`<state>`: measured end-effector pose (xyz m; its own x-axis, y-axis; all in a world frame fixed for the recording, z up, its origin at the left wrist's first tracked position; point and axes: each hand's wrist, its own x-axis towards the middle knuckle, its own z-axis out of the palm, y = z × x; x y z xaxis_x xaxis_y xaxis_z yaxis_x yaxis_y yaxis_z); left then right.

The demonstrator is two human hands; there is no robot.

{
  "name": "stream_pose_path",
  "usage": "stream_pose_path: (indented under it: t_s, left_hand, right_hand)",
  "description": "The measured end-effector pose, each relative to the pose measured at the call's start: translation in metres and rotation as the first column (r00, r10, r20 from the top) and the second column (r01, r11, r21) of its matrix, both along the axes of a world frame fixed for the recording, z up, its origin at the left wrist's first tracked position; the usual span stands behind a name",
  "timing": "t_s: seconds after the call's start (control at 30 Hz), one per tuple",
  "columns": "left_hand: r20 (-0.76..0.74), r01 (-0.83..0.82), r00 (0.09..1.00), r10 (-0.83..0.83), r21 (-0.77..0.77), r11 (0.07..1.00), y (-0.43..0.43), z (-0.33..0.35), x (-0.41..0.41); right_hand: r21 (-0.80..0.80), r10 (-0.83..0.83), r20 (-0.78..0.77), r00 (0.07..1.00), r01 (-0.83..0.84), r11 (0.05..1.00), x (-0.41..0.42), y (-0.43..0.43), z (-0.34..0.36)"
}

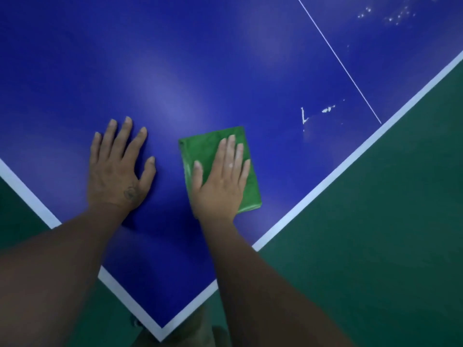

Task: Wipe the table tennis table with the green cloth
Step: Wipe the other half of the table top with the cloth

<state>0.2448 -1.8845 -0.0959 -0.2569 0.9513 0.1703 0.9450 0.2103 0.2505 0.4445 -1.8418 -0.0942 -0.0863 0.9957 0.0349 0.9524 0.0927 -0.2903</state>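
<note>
A blue table tennis table (200, 71) with white edge lines fills the view, one corner pointing toward me at the bottom. A folded green cloth (200, 146) lies flat on it near that corner. My right hand (220, 176) presses on the cloth with straight fingers and covers its right half. Left of the cloth, my left hand (117, 169) rests flat on the bare blue surface, fingers spread. White smudges (325, 110) mark the surface to the right of the cloth, and more white specks (390, 15) sit at the far top right.
A thin white centre line (338, 58) runs diagonally across the upper right. Dark green floor (375, 221) lies beyond the table's right edge and at the lower left. The white border (313, 194) marks the right edge.
</note>
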Motion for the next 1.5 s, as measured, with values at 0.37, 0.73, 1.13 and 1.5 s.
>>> stream_pose_path:
  t_s: [0.37, 0.73, 1.13, 1.5]
  left_hand:
    - [0.026, 0.006, 1.0, -0.005, -0.013, 1.0, 0.0, -0.001, -0.003]
    - [-0.054, -0.151, 0.988, 0.144, -0.163, 0.975, 0.01, 0.002, 0.019]
    - [-0.11, -0.527, 0.849, 0.517, -0.239, 0.816, 0.098, 0.0, 0.153]
    - [-0.06, -0.475, 0.878, 0.474, -0.218, 0.852, 0.123, -0.01, 0.202]
  right_hand:
    - [-0.134, 0.509, 0.13, 0.851, -0.494, 0.859, 0.192, 0.065, 0.005]
    - [-0.077, 0.331, 0.126, 0.935, -0.324, 0.943, 0.138, 0.035, 0.005]
    - [-0.008, 0.234, 0.042, 0.971, -0.234, 0.972, 0.115, 0.176, -0.001]
    - [-0.031, 0.061, 0.139, 0.988, -0.058, 0.998, 0.183, 0.271, 0.004]
